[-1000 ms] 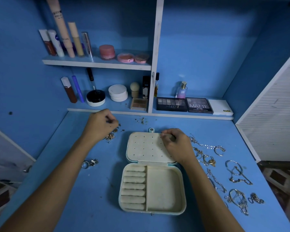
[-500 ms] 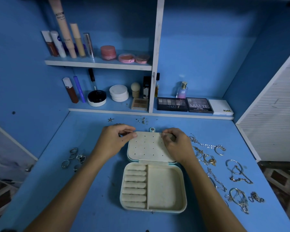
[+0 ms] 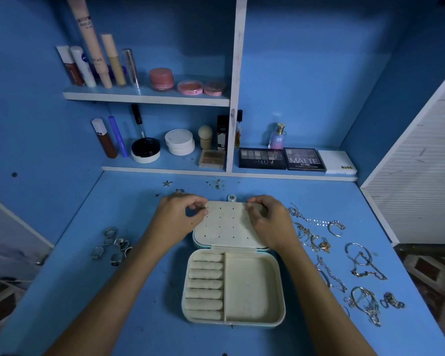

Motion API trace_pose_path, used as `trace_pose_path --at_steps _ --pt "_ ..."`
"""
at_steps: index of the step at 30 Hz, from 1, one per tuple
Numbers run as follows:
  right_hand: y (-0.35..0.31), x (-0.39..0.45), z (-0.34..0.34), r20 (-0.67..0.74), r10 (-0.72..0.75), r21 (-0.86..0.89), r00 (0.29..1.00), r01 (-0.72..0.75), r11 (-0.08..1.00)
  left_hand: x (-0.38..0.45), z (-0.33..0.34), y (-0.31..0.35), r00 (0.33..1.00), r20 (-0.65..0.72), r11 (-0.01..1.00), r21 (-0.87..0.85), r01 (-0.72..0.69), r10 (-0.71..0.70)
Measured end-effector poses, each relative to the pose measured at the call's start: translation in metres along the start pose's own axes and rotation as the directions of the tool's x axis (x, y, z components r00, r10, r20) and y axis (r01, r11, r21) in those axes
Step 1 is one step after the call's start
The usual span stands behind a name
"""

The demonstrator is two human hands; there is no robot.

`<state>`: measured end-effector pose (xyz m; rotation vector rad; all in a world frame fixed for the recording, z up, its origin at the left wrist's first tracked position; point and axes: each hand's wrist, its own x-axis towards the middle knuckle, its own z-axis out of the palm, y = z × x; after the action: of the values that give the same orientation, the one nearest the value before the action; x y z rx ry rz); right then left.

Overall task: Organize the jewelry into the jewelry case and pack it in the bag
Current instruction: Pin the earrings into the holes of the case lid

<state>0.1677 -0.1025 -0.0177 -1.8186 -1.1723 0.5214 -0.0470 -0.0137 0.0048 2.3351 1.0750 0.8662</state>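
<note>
Cream padding lines the open jewelry case (image 3: 233, 283), a rounded box with a pale teal shell lying flat on the blue tabletop (image 3: 129, 317). Its lid (image 3: 226, 224) is folded back away from the person, the inner face a soft panel dotted with rows of small holes. The left hand (image 3: 176, 218) curls over the lid's left edge, thumb and forefinger pinching a small gold earring (image 3: 202, 207) right at the nearest holes. The right hand (image 3: 269, 219) grips the lid's far right corner, fingers bent over the rim. Toward the person from both hands, the tray holds a column of plump ring rolls (image 3: 206, 286) on the left and a plain compartment (image 3: 251, 289) on the right. Left of the pinching hand, well apart, lies a cluster of silver rings (image 3: 113, 246). Right of the gripping hand, thin chains and hoops (image 3: 319, 240) sprawl in tangled loops. Beyond the hands, a tiny star-shaped piece (image 3: 167, 183) and loose specks sit on the matte, slightly scuffed surface. White shelves (image 3: 144, 97) against blue walls carry tubes, round pots and flat eyeshadow palettes (image 3: 283, 159).
</note>
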Motion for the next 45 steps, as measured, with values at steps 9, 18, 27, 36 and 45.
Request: trace_pose_path --at_steps 9,18,27,36,45 --pt "0.0 0.0 0.0 -0.004 -0.003 -0.007 1.0 0.003 1.0 -0.001 0.005 -0.003 0.999 -0.022 0.999 -0.028 0.03 -0.03" --pt "0.0 0.001 0.001 -0.001 -0.015 -0.034 1.0 0.015 0.999 -0.002 0.008 -0.004 0.999 -0.009 0.999 -0.033 0.033 -0.033" --pt "0.001 0.0 0.0 -0.002 -0.047 -0.027 0.999 0.047 0.999 -0.002 0.02 -0.008 0.998 -0.055 0.998 -0.063 0.027 -0.031" --pt "-0.004 0.006 -0.003 0.019 -0.041 -0.032 0.999 0.041 0.999 -0.007 0.027 -0.006 0.979 -0.078 0.949 -0.269 0.162 -0.189" --pt "-0.023 0.041 0.004 0.093 0.014 -0.202 0.996 0.005 0.979 -0.006 0.031 -0.012 0.967 -0.029 0.939 -0.249 0.238 -0.253"
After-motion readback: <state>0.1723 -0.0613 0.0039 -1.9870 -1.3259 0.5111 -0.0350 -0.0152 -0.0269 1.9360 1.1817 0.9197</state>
